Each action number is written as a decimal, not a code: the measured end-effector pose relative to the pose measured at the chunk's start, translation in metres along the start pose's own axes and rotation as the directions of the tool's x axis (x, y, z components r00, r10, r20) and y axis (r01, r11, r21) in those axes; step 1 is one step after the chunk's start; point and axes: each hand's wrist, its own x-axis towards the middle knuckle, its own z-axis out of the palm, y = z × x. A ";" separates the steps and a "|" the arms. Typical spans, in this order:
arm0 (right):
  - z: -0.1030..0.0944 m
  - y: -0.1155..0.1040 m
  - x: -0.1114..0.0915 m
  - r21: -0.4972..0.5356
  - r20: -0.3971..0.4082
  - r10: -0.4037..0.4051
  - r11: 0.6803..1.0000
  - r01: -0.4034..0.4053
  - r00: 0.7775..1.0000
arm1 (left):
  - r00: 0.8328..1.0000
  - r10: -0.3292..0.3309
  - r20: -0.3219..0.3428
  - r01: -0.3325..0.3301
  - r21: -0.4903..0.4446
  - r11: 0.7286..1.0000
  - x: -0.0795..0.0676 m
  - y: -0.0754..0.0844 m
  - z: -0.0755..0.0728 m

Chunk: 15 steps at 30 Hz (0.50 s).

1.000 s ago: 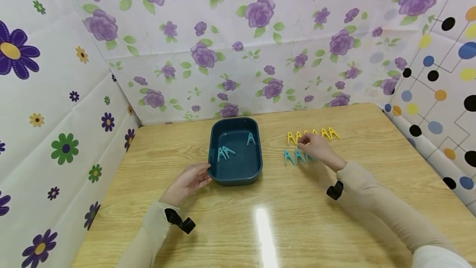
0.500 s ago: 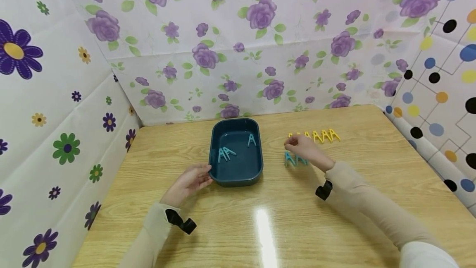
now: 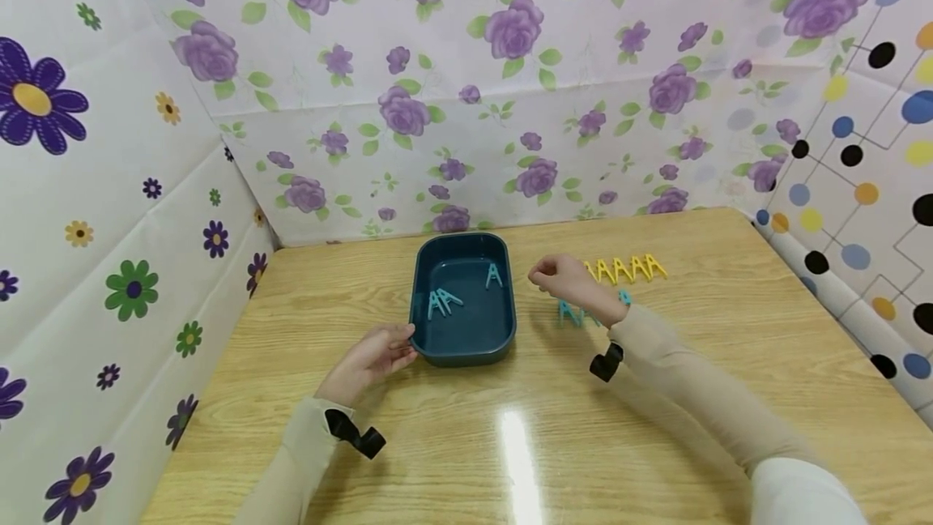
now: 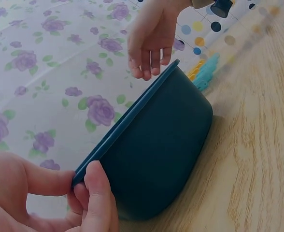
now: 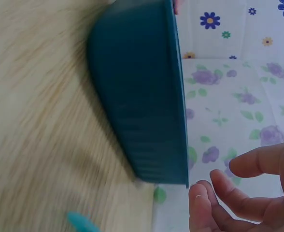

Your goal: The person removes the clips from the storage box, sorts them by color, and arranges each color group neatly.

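A dark teal plastic tub (image 3: 466, 359) stands on the table, with blue clothespins (image 3: 443, 300) lying inside. My left hand (image 3: 372, 355) pinches the near left part of its rim, thumb and fingers on either side in the left wrist view. Just right of the tub, my right hand (image 3: 576, 283) is raised above the table, fingers bent. In the right wrist view, thumb and fingers curve towards each other beside the rim; no clothespin shows between them, though the fingers could hide one. More blue clothespins (image 3: 568, 313) lie beneath the right hand, partly covered.
A row of yellow clothespins (image 3: 619, 269) lies behind the blue ones, its left end covered by the right hand. Flowered sheets (image 3: 328, 104) rise at the table's back and left, and a dotted sheet (image 3: 860, 185) at the right. Wood tabletop (image 3: 619, 444) extends in front.
My right hand has moved left from above the clothespin rows towards the tub, uncovering more yellow clothespins and a blue one at the right. My left hand stays at the rim.
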 end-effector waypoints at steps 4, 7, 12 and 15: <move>0.006 -0.008 0.006 0.023 0.007 -0.008 1.000 0.008 1.000 | 1.000 0.003 0.018 -0.003 0.008 1.000 0.000 -0.001 -0.001; 0.009 -0.018 0.010 0.036 0.020 -0.020 0.999 0.020 1.000 | 1.000 0.004 0.024 -0.004 0.008 1.000 0.001 -0.001 -0.002; 0.015 -0.032 0.019 0.057 0.038 -0.051 0.997 0.048 0.998 | 1.000 0.004 0.019 -0.004 0.009 1.000 0.003 -0.002 -0.003; 0.019 -0.041 0.023 0.080 0.056 -0.067 0.995 0.063 0.996 | 1.000 0.004 0.017 -0.004 0.014 1.000 0.004 -0.003 -0.004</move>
